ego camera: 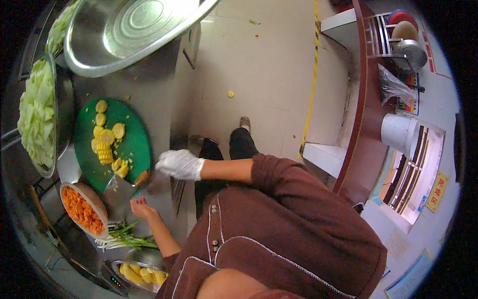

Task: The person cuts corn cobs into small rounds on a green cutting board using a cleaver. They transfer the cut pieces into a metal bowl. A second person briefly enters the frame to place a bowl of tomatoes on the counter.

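Observation:
A round green cutting board (136, 138) bears cut corn cob pieces (106, 140) and loose kernels. A cleaver (119, 187) with a wooden handle lies across the board's near edge, its blade reaching past the rim. My right hand (179, 164), in a white glove, is just right of the handle; its fingers look curled, and whether they hold anything cannot be told. My bare left hand (141, 207) is below the handle, fingers loosely bent, with nothing seen in it.
A large metal basin (84, 67) stands beyond the board. Along the left are a bowl of sliced green vegetable (37, 119) and a bowl of diced carrot (82, 209). Green onions (127, 235) and a bowl of corn (143, 274) are nearer. A corn slice (230, 94) lies on the floor.

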